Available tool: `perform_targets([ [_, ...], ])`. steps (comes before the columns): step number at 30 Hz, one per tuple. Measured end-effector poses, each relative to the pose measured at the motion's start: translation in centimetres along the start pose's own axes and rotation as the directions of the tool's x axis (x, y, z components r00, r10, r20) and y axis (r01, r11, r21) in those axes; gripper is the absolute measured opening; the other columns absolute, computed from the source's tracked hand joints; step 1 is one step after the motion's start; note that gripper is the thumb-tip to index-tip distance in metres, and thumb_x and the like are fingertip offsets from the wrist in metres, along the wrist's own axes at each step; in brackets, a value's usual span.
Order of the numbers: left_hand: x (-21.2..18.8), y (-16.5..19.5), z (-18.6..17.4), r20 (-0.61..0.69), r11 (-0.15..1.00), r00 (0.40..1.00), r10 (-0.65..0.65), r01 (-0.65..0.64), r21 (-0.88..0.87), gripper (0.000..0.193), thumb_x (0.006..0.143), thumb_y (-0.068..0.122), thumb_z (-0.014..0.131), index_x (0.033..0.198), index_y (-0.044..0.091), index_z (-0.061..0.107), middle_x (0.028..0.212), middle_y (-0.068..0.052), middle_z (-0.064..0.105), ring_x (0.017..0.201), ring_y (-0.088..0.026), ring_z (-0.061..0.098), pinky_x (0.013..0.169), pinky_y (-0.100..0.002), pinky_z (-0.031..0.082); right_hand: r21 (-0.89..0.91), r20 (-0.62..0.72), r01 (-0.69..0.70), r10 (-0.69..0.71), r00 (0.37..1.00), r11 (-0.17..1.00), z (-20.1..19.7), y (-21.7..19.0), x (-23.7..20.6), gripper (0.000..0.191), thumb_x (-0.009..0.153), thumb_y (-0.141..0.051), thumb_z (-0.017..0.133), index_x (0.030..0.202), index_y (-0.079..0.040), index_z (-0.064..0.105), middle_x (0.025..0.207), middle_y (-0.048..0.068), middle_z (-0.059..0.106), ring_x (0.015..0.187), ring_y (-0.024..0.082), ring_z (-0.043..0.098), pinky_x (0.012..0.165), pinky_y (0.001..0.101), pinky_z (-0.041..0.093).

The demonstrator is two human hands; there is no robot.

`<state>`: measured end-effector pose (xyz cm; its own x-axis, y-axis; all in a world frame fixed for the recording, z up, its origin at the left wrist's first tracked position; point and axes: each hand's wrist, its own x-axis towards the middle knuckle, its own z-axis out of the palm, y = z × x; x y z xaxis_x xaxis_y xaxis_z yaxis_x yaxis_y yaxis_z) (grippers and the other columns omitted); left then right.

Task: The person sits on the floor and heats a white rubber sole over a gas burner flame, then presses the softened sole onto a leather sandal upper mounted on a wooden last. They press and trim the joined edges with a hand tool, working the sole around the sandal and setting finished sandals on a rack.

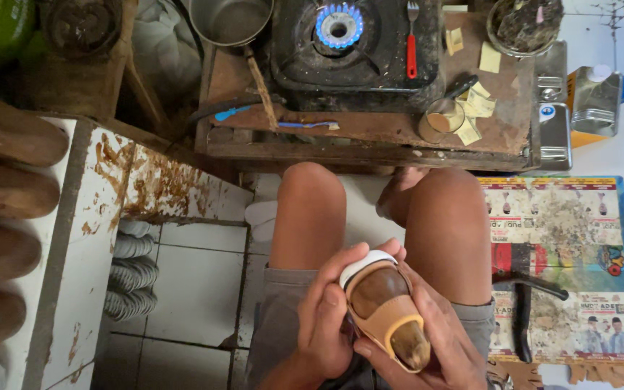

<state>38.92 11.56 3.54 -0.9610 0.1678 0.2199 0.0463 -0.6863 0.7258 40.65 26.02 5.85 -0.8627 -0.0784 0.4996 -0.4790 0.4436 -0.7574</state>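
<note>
A small shoe (386,307) sits on a brown wooden last, with a tan upper and a white sole edge, held over my lap. My left hand (324,318) wraps its left side, thumb pressed on the upper. My right hand (438,336) cups it from below and the right, fingers along the toe end. My bare knees (310,189) point toward a low wooden table (370,137).
On the table a gas stove (339,25) burns with a blue flame, beside a metal pot (229,18), a red-handled fork (412,43), a glass of glue (440,119) and paper scraps. Wooden lasts (5,188) lie on a shelf at left. A black tool (523,310) rests on a printed sheet at right.
</note>
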Motion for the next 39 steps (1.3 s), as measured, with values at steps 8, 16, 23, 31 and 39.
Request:
perform_targets([
  [8,-0.5,0.1,0.0,-0.003,1.0,1.0,-0.002,0.002,0.015,0.049,0.119,0.031,0.028,0.155,-0.002,0.036,0.159,-0.031,0.046,0.149,-0.04,0.049,0.129,-0.052,0.038,0.03,0.015,0.055,-0.056,0.998,0.998,0.2,0.4,-0.3,0.095,0.076,-0.022,0.091,0.149,0.0,0.036,0.135,0.036,0.058,0.132,0.046,0.06,0.11,0.051,0.052],
  [16,-0.8,0.1,-0.4,-0.002,1.0,1.0,-0.009,0.009,0.025,0.048,0.12,0.031,0.028,0.156,-0.001,0.036,0.159,-0.031,0.047,0.149,-0.04,0.05,0.13,-0.052,0.039,0.052,0.066,0.079,-0.082,0.994,0.996,0.1,0.7,-0.4,0.096,0.077,-0.02,0.091,0.15,0.002,0.033,0.135,0.037,0.056,0.132,0.048,0.059,0.111,0.0521,0.051],
  [23,-0.8,0.3,-0.4,-0.005,0.999,1.0,-0.02,0.02,0.026,0.046,0.12,0.028,0.029,0.155,0.0,0.038,0.158,-0.031,0.048,0.148,-0.038,0.051,0.129,-0.05,0.04,0.041,0.061,-0.064,0.062,0.996,0.997,0.3,0.1,-0.6,0.099,0.07,-0.018,0.092,0.149,0.002,0.036,0.135,0.035,0.059,0.13,0.045,0.062,0.108,0.0502,0.052],
  [31,-0.6,1.4,-0.5,0.024,0.983,1.0,-0.004,-0.001,0.183,0.046,0.121,0.026,0.031,0.157,-0.002,0.04,0.159,-0.031,0.05,0.142,-0.035,0.055,0.123,-0.044,0.043,0.113,0.089,-0.016,0.006,0.996,0.994,-0.3,2.0,-2.3,0.098,0.076,-0.016,0.09,0.152,0.003,0.031,0.141,0.031,0.057,0.134,0.041,0.06,0.111,0.0486,0.051],
  [39,-0.7,3.8,-0.3,0.116,0.877,0.993,-0.028,-0.031,0.48,0.042,0.121,0.012,0.031,0.158,-0.005,0.041,0.157,-0.029,0.051,0.146,-0.035,0.056,0.127,-0.04,0.042,0.146,0.298,-0.398,0.344,0.891,0.906,-2.0,1.2,-3.2,0.095,0.069,-0.009,0.092,0.149,0.002,0.042,0.127,0.024,0.07,0.115,0.03,0.071,0.096,0.0402,0.057],
])
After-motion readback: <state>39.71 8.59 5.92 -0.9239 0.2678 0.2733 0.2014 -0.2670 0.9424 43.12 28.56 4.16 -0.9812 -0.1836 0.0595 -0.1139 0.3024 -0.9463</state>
